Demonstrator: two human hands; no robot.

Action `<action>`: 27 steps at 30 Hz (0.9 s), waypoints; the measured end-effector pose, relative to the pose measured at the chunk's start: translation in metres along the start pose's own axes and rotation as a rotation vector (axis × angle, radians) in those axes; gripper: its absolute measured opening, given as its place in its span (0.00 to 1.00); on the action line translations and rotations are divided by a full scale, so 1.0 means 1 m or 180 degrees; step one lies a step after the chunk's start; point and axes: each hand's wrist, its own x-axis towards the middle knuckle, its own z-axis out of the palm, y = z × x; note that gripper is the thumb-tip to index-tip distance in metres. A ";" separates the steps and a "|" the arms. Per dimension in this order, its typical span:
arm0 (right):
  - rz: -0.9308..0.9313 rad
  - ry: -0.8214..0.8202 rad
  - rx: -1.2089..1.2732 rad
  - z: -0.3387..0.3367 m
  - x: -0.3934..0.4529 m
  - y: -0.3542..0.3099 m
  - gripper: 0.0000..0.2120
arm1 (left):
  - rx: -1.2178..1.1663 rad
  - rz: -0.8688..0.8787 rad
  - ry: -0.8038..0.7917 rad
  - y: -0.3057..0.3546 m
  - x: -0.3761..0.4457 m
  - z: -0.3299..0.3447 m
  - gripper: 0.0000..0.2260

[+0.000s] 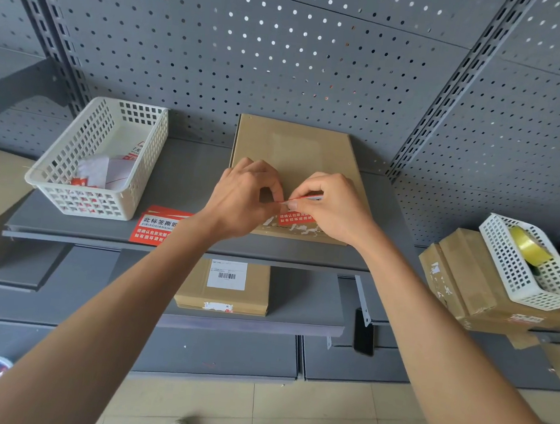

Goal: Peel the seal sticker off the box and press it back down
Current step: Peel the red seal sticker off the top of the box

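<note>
A: Nearest to us, both forearms reach up to the shelf (180,236). We log the left hand (244,198) and right hand (332,206) meeting over the front edge of the box (294,151), which lies flat on the shelf. Both pinch the seal sticker (302,198).

B: Agreed. The sticker's upper part is lifted off the cardboard, red edge up between the fingertips. Its lower part, with white print, looks stuck near the front edge. We judge the peel about half done.

A: Risk 1: torn white scraps already line that edge, so the paper face looks fragile. A fast or steep pull could rip it.

B: Risk 2: neither hand pins the box. We think a pull could drag the box off the shelf lip.

A: Risk 3: the lifted flap could fold on itself and crease when pressed back.

B: Farther left, 1 stack of spare red labels (157,225) and a white basket (101,157) of scraps. Behind, grey pegboard (252,55).
</note>
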 end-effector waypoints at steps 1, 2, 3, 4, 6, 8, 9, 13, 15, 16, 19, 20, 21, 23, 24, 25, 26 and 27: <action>0.0000 0.0001 -0.0005 0.000 0.000 0.000 0.07 | -0.0001 0.0006 -0.0012 0.001 0.000 0.000 0.09; -0.0009 0.0001 -0.0008 0.000 0.000 0.000 0.07 | 0.0008 0.0014 -0.0020 0.001 0.000 0.000 0.09; -0.0016 -0.0001 -0.0006 0.001 -0.001 0.000 0.07 | 0.0021 0.0019 -0.0028 0.001 0.000 -0.001 0.10; -0.0019 -0.0008 0.0005 0.001 -0.001 0.000 0.07 | 0.0038 0.0023 -0.0037 0.001 0.000 -0.001 0.10; -0.0016 -0.0017 0.0029 0.000 -0.001 0.000 0.07 | 0.0067 0.0030 -0.0050 0.000 0.000 -0.001 0.10; -0.0031 -0.0006 0.0020 0.000 -0.001 0.002 0.07 | 0.0070 0.0026 -0.0056 0.001 0.000 -0.002 0.10; -0.0025 0.0018 0.0041 0.001 -0.002 0.004 0.06 | 0.0072 0.0021 -0.0056 0.001 0.000 -0.002 0.09; 0.0037 0.0212 0.0431 -0.008 -0.010 0.014 0.21 | 0.0126 -0.0014 -0.0067 0.002 0.000 -0.002 0.08; 0.0093 0.0291 0.0481 -0.019 -0.013 0.022 0.23 | 0.0174 -0.0027 -0.0098 0.003 0.000 -0.003 0.07; 0.0102 0.0274 0.0425 -0.023 -0.015 0.025 0.20 | 0.0199 -0.0022 -0.0110 0.003 0.000 -0.003 0.07; 0.0090 0.0193 0.0134 -0.023 -0.016 0.028 0.08 | 0.0228 -0.0018 -0.0133 0.002 0.000 -0.004 0.06; 0.0084 0.0237 0.0002 -0.021 -0.016 0.028 0.05 | 0.0221 -0.0016 -0.0140 0.002 0.001 -0.004 0.06; 0.0067 0.0308 -0.0084 -0.018 -0.015 0.028 0.02 | 0.0218 -0.0015 -0.0145 0.003 0.000 -0.004 0.06; 0.0056 0.0433 -0.0096 -0.016 -0.015 0.029 0.02 | 0.0246 -0.0015 -0.0166 0.004 0.001 -0.003 0.07; 0.0052 0.0463 -0.0076 -0.015 -0.014 0.030 0.03 | 0.0291 -0.0013 -0.0172 0.005 0.001 -0.002 0.07; 0.0046 0.0469 -0.0057 -0.015 -0.014 0.031 0.03 | 0.0345 -0.0011 -0.0166 0.005 0.001 -0.002 0.07; 0.0044 0.0466 -0.0051 -0.015 -0.015 0.031 0.02 | 0.0378 -0.0014 -0.0149 0.006 0.002 -0.002 0.08; 0.0038 0.0464 -0.0046 -0.015 -0.015 0.032 0.02 | 0.0362 -0.0038 -0.0130 0.007 0.003 -0.003 0.10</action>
